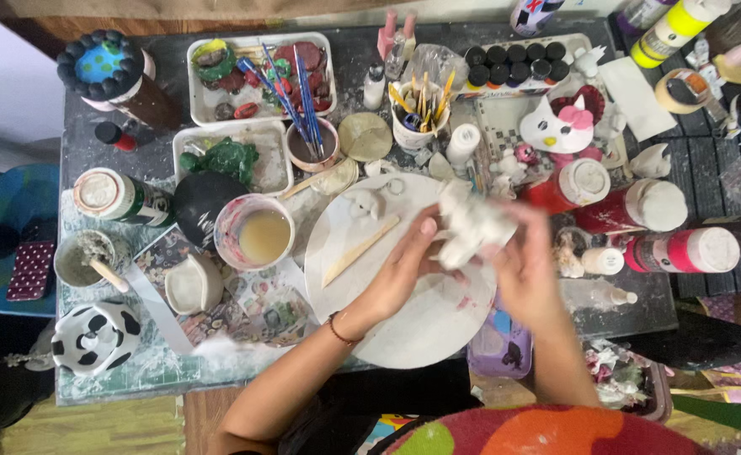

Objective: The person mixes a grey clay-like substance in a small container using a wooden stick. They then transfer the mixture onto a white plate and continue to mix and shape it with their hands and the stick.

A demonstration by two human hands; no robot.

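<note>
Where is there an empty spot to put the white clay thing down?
Both hands, left hand and right hand, hold the white clay piece over the round white board. Its near half, below the wooden stick, is bare. Beyond the board it is crowded: brush cup, paint bottles, water cup.

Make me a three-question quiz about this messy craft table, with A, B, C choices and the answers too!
1. Where does the wooden stick lie?
A on the round white board
B in the cup of murky water
C on the floor

2. What colour is the lump in the hands?
A green
B white
C black

3. How is the lump held?
A by both hands
B by one hand
C by none

Answers: A, the stick rests on the board; B, it looks pale white; A, left hand and right hand both grip it.
</note>
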